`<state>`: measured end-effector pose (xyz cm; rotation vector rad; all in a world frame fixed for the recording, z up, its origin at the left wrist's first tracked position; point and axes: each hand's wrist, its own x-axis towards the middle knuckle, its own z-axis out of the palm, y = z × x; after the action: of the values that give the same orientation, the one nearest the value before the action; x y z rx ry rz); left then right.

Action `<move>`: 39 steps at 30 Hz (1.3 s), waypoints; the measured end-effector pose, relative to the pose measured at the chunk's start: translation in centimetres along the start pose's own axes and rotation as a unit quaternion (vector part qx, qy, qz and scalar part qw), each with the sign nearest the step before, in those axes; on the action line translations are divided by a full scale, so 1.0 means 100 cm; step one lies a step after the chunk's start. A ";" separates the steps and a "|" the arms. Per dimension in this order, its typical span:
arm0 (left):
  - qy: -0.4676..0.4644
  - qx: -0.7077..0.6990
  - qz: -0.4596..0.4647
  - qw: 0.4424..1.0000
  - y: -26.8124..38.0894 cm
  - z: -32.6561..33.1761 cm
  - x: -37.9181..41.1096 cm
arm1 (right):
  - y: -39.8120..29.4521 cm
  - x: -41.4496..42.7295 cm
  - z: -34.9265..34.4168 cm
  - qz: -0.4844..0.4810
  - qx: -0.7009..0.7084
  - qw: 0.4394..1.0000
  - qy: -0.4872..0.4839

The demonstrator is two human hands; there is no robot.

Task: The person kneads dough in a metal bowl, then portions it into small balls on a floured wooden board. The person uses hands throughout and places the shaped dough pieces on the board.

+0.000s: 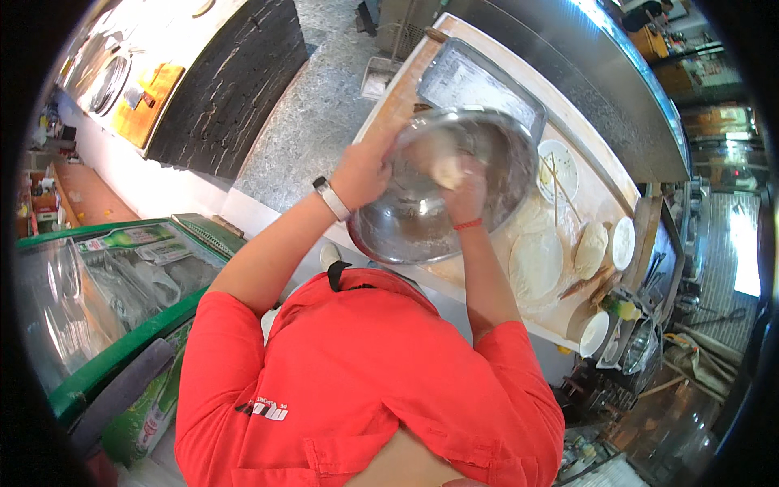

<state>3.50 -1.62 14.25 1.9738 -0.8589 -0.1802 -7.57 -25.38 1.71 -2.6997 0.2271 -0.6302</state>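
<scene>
A large stainless-steel mixing bowl (401,225) is tilted at the near edge of the floury worktop, with whitish residue on its inner wall. My left hand (364,173) grips its left rim, and the fingertips are blurred. Inside the bowl is my right hand (467,192), holding a pale lump (448,172) that looks like dough. Motion blur hides the lump's exact shape and part of the fingers. Behind the bowl lies a metal tray (468,76) dusted with white flour.
Right of the bowl are a flattened dough sheet (535,265), a dough piece (591,251), a plate (557,189) with chopsticks (555,179) and a white bowl (622,243). A green-framed glass-topped freezer (140,262) stands left. A cleaver (139,96) rests on a wooden board (149,115) farther off.
</scene>
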 end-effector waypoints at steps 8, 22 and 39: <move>0.043 0.031 -0.058 0.997 -0.077 -0.011 0.023 | -0.016 -0.011 0.001 -0.131 -0.025 0.943 -0.305; -0.035 0.119 -0.032 0.992 -0.164 -0.010 0.056 | -0.025 -0.003 0.032 -0.043 -0.058 0.942 -0.329; -0.362 0.266 0.031 0.893 -0.071 0.106 -0.071 | -0.078 -0.067 -0.010 0.069 -0.092 0.860 -0.497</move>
<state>-2.98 -2.44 1.22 2.4121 -1.5783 -0.7472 -13.41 -16.94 2.81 -2.7526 0.1948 0.8841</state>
